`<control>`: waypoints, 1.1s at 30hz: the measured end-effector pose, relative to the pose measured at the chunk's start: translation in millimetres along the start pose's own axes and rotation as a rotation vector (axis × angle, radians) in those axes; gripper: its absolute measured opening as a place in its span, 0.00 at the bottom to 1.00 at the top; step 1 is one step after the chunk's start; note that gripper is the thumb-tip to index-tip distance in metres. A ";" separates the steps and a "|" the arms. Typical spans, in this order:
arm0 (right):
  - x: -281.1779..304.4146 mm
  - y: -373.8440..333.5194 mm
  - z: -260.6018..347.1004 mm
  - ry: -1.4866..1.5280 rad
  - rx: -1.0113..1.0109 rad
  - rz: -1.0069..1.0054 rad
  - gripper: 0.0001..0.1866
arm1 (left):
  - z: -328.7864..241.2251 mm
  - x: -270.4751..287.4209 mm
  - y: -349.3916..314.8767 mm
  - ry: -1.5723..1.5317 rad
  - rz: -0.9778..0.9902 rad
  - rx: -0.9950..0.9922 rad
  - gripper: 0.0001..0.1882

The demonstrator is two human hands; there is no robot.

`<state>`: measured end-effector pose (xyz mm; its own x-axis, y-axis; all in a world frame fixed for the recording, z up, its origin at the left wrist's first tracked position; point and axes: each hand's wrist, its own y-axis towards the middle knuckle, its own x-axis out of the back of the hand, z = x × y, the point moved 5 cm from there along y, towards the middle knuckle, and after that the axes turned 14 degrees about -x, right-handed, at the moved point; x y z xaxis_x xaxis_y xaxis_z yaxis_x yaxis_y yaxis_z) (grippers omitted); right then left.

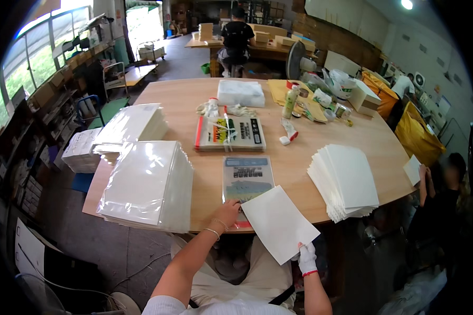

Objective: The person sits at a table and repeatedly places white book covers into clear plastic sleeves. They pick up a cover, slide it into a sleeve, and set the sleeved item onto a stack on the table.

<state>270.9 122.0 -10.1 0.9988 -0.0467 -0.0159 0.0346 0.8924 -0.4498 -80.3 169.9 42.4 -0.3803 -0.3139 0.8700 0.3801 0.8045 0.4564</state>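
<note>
In front of me on the table lies a flat printed plastic bag [248,176], clear with a grey-blue print and a red strip along its near edge. My left hand [227,212], bare with bracelets at the wrist, has its curled fingers on the bag's near left part. A white sheet of card [279,223] is held tilted over the bag's near right corner and the table edge. My right hand [306,258], in a white glove with a red cuff, pinches the card's near right corner, the thumb tip bare.
Stacks of clear-wrapped white sheets [142,178] stand at left; a fanned white stack [347,181] lies at right. Beyond the bag are a bundle of printed bags [230,132], gloves [210,108] and a spray can [290,101]. At the right edge another person [441,184] holds a card.
</note>
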 end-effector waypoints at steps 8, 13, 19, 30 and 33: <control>2.6 -113.3 65.3 0.315 -0.135 0.254 0.22 | 6.7 9.5 8.6 -0.184 0.101 0.207 0.08; -21.6 -107.0 49.4 0.374 -0.278 0.287 0.22 | 5.7 12.8 -1.7 -0.123 -0.067 0.067 0.10; -27.4 -98.2 31.3 0.619 -0.342 0.209 0.19 | 3.7 70.2 5.7 -0.395 -0.030 0.687 0.13; -54.7 -128.6 65.0 0.563 -0.375 0.090 0.11 | -51.4 14.4 -14.2 -1.124 -0.389 0.596 0.10; -69.2 -141.6 67.4 0.497 -0.394 0.146 0.08 | -84.9 -53.1 -29.8 -1.465 -0.729 0.704 0.11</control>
<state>199.3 29.1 114.8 0.8538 -0.2234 -0.4703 -0.2102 0.6785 -0.7039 0.2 119.8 -1.5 -0.8068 -0.3246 -0.4936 -0.4403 0.8875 0.1361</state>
